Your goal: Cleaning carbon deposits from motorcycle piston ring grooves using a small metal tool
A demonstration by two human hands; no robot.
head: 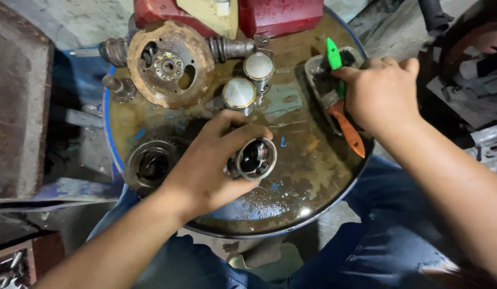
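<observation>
Two hands busy | my left hand (pixel 205 166) clamped on metal cylinder (pixel 253 159), over the oily drum top (pixel 291 182), open bore facing up toward me | right hand (pixel 382 93) gripping green-handled brush (pixel 334 56), in the dark tray (pixel 312 69), handle pointing up-left.

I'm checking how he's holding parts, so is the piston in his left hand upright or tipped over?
Tipped. The left hand holds the piston on its side, its hollow open end facing up toward the camera, unlike the two pistons standing crown-up on the drum top.

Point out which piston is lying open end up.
The piston in the left hand; the two pistons behind it stand crown-up on the drum top.
</observation>
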